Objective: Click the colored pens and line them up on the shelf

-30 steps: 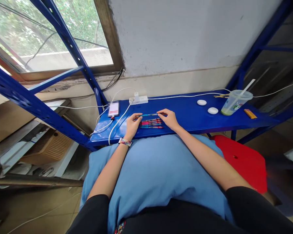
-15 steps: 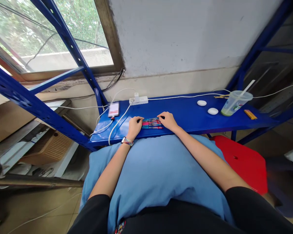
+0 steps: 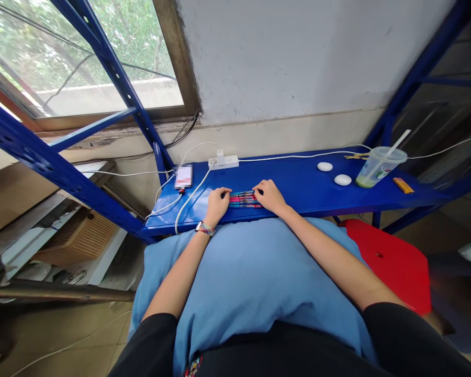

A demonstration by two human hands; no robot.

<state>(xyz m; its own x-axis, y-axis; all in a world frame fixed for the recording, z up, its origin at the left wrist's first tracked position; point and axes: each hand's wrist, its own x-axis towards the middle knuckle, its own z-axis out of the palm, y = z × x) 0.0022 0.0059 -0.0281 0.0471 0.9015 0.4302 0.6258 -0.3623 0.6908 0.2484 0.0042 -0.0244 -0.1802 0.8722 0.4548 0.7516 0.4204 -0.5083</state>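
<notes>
Several slim pens with blue, red and pink parts lie side by side on the blue shelf, close to its front edge. At their left ends is my left hand, its fingers curled with thumb and index at the pens. My right hand is bent over their right ends, fingertips pinched at the farthest pen. The pens lie flat between both hands. A patterned band with a watch circles my left wrist. The fingertips are too small to see exactly which pens they grip.
A white power strip with cables stands behind my left hand, near a blurred-out device. To the right are two white oval objects, a plastic cup with a straw and a yellow-orange packet. A blue pillow covers my lap; a red stool stands beside it.
Almost nothing differs. The whole view has shifted very slightly; both hands stay at the two ends of the pens.
</notes>
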